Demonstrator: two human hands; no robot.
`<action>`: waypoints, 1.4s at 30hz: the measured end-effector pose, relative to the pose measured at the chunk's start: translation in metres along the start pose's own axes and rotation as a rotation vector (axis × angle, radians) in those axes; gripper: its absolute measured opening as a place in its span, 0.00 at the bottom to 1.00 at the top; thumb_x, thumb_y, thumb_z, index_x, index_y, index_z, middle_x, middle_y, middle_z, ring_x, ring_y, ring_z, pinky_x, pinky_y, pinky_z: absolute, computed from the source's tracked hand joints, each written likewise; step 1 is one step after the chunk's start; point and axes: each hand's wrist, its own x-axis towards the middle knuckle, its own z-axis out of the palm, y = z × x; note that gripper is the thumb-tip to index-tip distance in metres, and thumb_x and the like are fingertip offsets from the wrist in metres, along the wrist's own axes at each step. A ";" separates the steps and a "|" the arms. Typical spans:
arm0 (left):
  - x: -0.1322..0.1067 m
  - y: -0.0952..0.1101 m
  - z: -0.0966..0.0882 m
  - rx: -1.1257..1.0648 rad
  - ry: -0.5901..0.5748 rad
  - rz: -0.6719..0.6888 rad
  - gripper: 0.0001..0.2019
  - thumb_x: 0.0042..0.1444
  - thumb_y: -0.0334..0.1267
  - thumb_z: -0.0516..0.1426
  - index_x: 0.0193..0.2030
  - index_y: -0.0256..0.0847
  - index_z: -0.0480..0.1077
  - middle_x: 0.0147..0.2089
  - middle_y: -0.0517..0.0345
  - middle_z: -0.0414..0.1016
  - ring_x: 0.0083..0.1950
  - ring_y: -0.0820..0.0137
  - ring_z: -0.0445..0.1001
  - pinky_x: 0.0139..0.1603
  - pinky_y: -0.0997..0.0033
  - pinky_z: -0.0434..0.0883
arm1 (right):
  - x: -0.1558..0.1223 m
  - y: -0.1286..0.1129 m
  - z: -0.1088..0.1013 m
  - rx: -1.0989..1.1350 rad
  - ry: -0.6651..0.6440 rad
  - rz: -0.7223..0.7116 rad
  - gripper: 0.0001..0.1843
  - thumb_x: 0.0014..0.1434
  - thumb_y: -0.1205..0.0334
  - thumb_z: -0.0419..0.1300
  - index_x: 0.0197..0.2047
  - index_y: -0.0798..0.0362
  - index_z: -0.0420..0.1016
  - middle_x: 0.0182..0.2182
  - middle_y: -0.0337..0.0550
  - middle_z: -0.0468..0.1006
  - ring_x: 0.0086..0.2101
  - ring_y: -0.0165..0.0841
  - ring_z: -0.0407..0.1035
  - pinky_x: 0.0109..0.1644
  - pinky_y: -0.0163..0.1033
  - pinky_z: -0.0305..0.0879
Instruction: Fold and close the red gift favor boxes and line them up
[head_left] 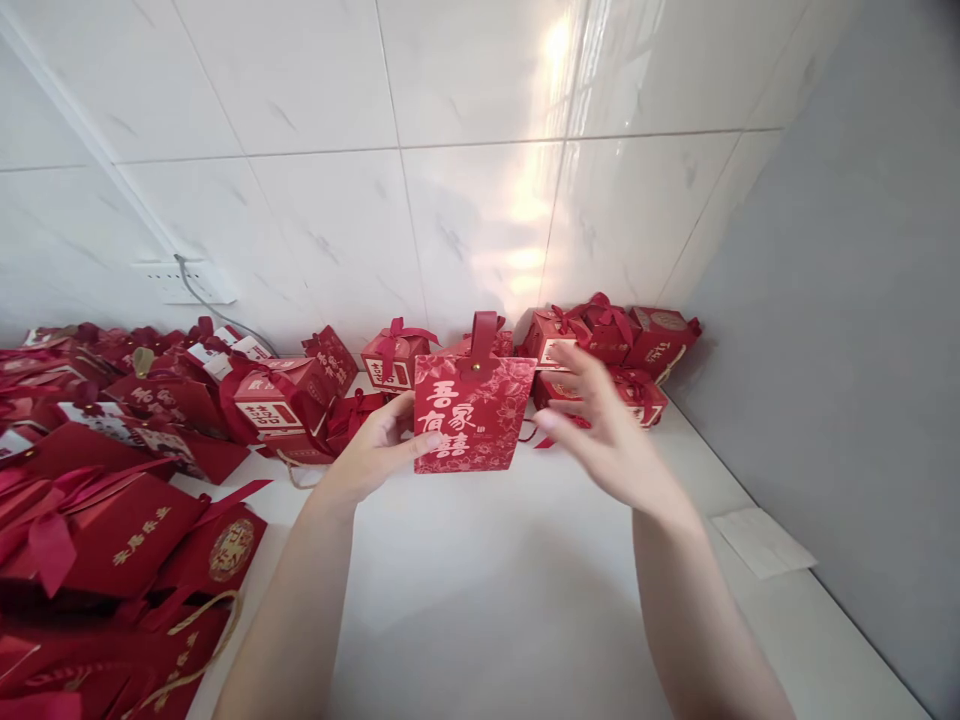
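Note:
A red gift box (472, 412) with white characters and a red strap on top is held upright above the white table (495, 570). My left hand (375, 450) grips its left edge, thumb on the front face. My right hand (607, 430) hovers just right of the box, fingers spread and slightly blurred, holding nothing.
Many red gift boxes and bags are piled at the left (112, 480) and lined along the tiled wall (607, 350). A wall socket with a cable (191, 282) is at the back left. A white paper slip (761, 540) lies at the right by a grey wall.

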 end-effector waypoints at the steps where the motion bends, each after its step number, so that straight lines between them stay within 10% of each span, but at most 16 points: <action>1: 0.000 0.000 0.001 0.018 -0.002 0.036 0.30 0.49 0.45 0.66 0.59 0.44 0.67 0.56 0.47 0.74 0.56 0.57 0.74 0.56 0.61 0.73 | 0.001 0.000 0.005 0.023 -0.027 0.018 0.36 0.66 0.50 0.57 0.70 0.40 0.44 0.66 0.45 0.56 0.60 0.43 0.61 0.56 0.50 0.69; 9: -0.004 0.014 0.006 0.493 0.003 0.137 0.15 0.52 0.44 0.62 0.46 0.42 0.75 0.48 0.54 0.78 0.50 0.60 0.75 0.52 0.67 0.71 | 0.001 0.008 0.021 -0.125 -0.247 -0.006 0.26 0.64 0.60 0.58 0.64 0.41 0.61 0.60 0.40 0.68 0.56 0.40 0.66 0.57 0.48 0.66; 14: -0.008 0.009 -0.015 0.824 -0.355 -0.146 0.08 0.51 0.38 0.57 0.36 0.45 0.78 0.37 0.59 0.80 0.38 0.64 0.76 0.39 0.72 0.69 | -0.019 0.054 0.031 -0.392 -0.681 0.241 0.28 0.66 0.56 0.52 0.67 0.52 0.59 0.64 0.49 0.64 0.62 0.44 0.60 0.64 0.49 0.58; 17: -0.010 0.006 -0.025 0.913 -0.362 -0.245 0.10 0.50 0.37 0.56 0.35 0.46 0.78 0.35 0.59 0.80 0.37 0.64 0.76 0.36 0.72 0.68 | -0.031 0.084 0.058 -0.491 -0.678 0.358 0.34 0.68 0.53 0.46 0.69 0.69 0.52 0.67 0.65 0.53 0.66 0.52 0.49 0.67 0.58 0.46; 26: -0.010 0.007 -0.027 0.961 -0.347 -0.262 0.10 0.49 0.43 0.58 0.35 0.45 0.78 0.34 0.58 0.79 0.35 0.64 0.75 0.36 0.72 0.66 | -0.058 0.099 0.120 -0.407 -0.695 0.230 0.41 0.66 0.35 0.39 0.73 0.49 0.34 0.71 0.40 0.30 0.69 0.37 0.23 0.70 0.53 0.18; 35: -0.011 0.002 -0.029 0.953 -0.349 -0.273 0.10 0.51 0.45 0.57 0.33 0.44 0.76 0.32 0.58 0.78 0.33 0.65 0.74 0.35 0.71 0.66 | -0.089 0.075 0.046 -0.017 -0.803 0.169 0.35 0.62 0.41 0.56 0.67 0.46 0.60 0.67 0.42 0.58 0.65 0.40 0.53 0.70 0.47 0.47; 38: -0.010 0.003 -0.030 0.968 -0.345 -0.275 0.10 0.51 0.46 0.56 0.34 0.45 0.76 0.33 0.58 0.78 0.34 0.64 0.74 0.36 0.71 0.67 | -0.107 0.110 -0.013 -0.170 -0.403 0.353 0.27 0.66 0.43 0.48 0.63 0.45 0.64 0.64 0.43 0.64 0.62 0.42 0.59 0.60 0.49 0.65; 40: -0.010 0.004 -0.029 0.946 -0.337 -0.276 0.10 0.50 0.46 0.57 0.34 0.45 0.76 0.34 0.58 0.78 0.34 0.64 0.75 0.36 0.71 0.67 | -0.125 0.152 -0.051 -0.560 -0.005 0.497 0.32 0.65 0.42 0.45 0.64 0.54 0.63 0.65 0.53 0.60 0.64 0.47 0.55 0.63 0.53 0.60; 42: -0.008 0.005 -0.028 0.927 -0.333 -0.280 0.10 0.50 0.46 0.57 0.34 0.45 0.76 0.34 0.57 0.78 0.35 0.63 0.75 0.36 0.71 0.67 | -0.145 0.196 -0.078 -0.864 0.096 0.707 0.39 0.65 0.43 0.41 0.66 0.67 0.58 0.66 0.65 0.54 0.65 0.51 0.50 0.67 0.55 0.50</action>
